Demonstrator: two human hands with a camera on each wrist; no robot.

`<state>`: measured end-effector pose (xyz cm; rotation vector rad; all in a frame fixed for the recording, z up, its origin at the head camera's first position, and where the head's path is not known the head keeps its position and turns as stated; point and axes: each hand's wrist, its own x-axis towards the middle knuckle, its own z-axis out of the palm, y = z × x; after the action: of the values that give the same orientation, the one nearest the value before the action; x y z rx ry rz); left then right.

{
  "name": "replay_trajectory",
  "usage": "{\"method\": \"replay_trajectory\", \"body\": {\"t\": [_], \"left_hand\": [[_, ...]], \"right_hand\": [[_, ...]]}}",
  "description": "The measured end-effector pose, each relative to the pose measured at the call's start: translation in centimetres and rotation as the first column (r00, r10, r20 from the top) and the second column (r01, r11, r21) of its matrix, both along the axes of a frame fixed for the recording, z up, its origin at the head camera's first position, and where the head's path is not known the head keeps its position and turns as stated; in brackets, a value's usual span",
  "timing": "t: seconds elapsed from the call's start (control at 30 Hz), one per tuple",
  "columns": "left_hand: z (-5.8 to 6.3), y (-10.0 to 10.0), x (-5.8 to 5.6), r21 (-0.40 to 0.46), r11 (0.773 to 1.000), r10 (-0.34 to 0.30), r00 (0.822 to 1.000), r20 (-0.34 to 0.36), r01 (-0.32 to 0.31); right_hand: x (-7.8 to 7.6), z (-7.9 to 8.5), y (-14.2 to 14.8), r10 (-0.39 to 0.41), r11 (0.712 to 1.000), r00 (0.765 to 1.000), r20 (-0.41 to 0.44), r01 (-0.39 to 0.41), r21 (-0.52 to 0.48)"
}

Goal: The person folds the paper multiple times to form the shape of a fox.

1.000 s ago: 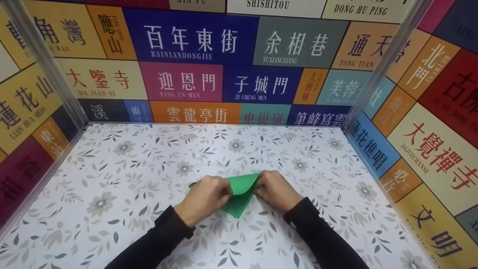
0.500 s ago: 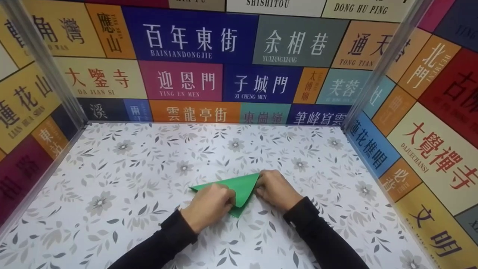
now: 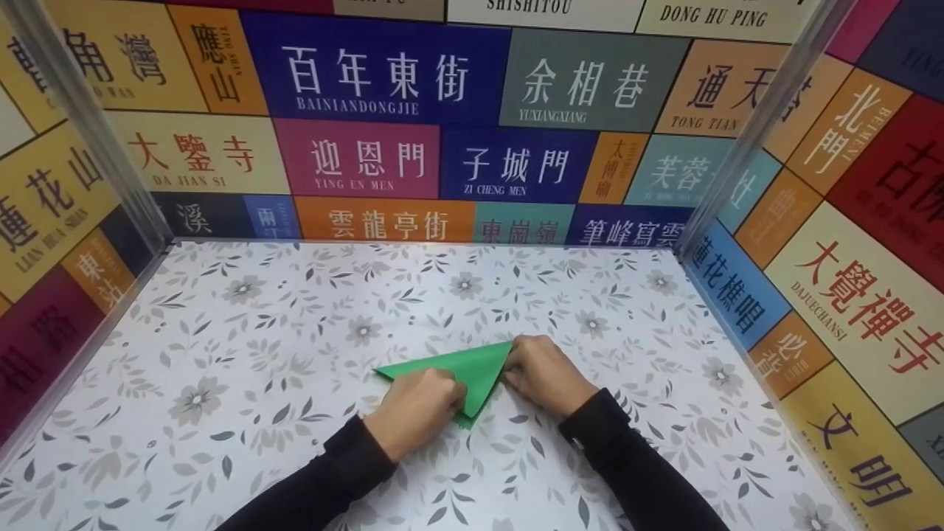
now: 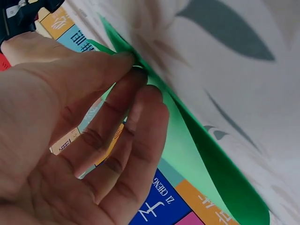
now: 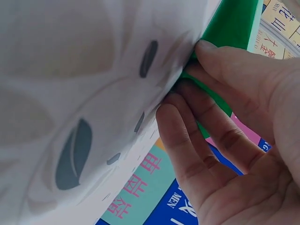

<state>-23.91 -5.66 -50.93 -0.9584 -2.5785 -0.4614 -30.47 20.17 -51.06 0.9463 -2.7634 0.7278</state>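
A sheet of green paper (image 3: 483, 369), folded over into a roughly triangular shape, lies on the table in the head view. One layer stops just short of the lower point of the layer beneath. My left hand (image 3: 419, 413) covers its lower left part; in the left wrist view the thumb and fingertips pinch the paper's edge (image 4: 206, 173), where the two layers stand apart in a curve. At the upper right corner my right hand (image 3: 546, 375) pinches the paper between thumb and fingers, also seen as green paper (image 5: 229, 26) in the right wrist view.
The table (image 3: 295, 287) has a white covering printed with grey leaves and flowers. Upright panels with colored blocks of characters enclose it at the back (image 3: 383, 74), left (image 3: 44, 206) and right (image 3: 833, 295), joined by clear corner strips.
My left hand has drawn the upper layer of paper down toward the lower point, so the curled flap now lies flatter. The right hand has stayed at the upper right corner.
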Motion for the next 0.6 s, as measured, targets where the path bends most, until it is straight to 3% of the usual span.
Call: {"method": "replay_trajectory", "body": {"t": [0.33, 0.6], "left_hand": [[-0.1, 0.1, 0.0, 0.013, 1.000, -0.013, 1.000, -0.024, 0.014], [-0.3, 0.1, 0.0, 0.003, 1.000, 0.001, 1.000, -0.019, -0.001]], "right_hand": [[0.4, 0.3, -0.3, -0.046, 0.998, 0.999, -0.011, 0.047, 0.036], [0.8, 2.2, 0.2, -0.082, 0.995, 0.995, 0.062, 0.078, 0.060]]}}
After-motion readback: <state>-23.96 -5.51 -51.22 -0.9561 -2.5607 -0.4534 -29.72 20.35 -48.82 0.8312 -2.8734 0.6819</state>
